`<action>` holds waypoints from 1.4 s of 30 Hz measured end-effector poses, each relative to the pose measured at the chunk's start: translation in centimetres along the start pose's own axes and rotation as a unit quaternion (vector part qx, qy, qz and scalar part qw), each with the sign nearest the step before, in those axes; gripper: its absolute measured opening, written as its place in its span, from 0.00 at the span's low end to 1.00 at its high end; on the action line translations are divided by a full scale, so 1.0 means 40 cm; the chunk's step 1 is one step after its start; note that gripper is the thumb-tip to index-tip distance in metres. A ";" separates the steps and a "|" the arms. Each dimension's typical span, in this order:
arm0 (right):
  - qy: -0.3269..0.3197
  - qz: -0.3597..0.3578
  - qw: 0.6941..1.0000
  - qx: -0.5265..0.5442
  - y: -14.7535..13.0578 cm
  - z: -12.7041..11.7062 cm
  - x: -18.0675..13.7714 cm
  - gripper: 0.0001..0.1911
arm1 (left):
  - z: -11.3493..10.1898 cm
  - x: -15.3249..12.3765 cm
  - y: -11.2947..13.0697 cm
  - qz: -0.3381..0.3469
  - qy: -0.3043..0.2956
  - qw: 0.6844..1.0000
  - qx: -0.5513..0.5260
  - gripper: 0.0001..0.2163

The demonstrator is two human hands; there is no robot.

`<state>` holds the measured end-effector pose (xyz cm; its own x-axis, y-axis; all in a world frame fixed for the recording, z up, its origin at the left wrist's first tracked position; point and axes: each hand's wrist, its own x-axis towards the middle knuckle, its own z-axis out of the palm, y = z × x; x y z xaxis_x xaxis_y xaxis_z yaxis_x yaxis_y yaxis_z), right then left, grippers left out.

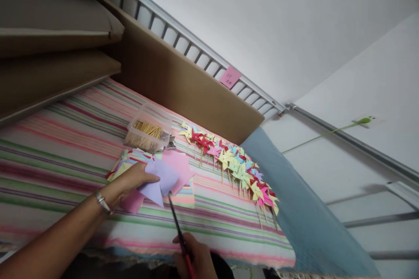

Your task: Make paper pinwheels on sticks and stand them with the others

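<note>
"Purple paper, pinched in the left hand. And the right hand?"

"Wrapped round scissors on the near side, long axis running up toward the paper's lower edge."

"Touching it?"

"Can't tell. Left fingers hide behind the paper; the right wrist is cut off."

"Farther out?"

"Pinwheels, off to the right, overlapping."

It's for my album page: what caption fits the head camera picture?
Left hand holds cut lilac paper, right hand holds dark-bladed, red-handled scissors, near colourful paper pinwheels on sticks.
</note>
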<state>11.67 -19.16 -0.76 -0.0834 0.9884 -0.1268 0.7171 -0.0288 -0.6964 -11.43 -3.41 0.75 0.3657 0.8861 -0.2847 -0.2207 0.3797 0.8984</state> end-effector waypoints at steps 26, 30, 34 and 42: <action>0.211 -0.044 0.933 0.287 -0.144 -0.066 0.138 0.18 | 0.065 -0.038 -0.013 -0.042 -0.143 0.986 -0.073 0.12; 0.281 -0.053 0.914 0.288 -0.141 -0.042 0.151 0.18 | 0.103 -0.048 -0.026 -0.005 -0.127 0.970 -0.208 0.12; 0.279 -0.044 0.910 0.302 -0.148 -0.012 0.165 0.19 | 0.140 -0.051 -0.042 0.021 -0.118 0.972 -0.201 0.15; 0.206 0.011 0.927 0.313 -0.124 0.031 0.184 0.21 | 0.096 -0.013 -0.029 0.056 0.038 0.989 -0.132 0.13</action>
<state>6.65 -11.93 0.87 0.2901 0.9560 0.0443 0.1636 -0.0039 -0.9865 -7.89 -5.35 1.15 0.2593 0.9401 -0.2214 -0.4876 0.3253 0.8102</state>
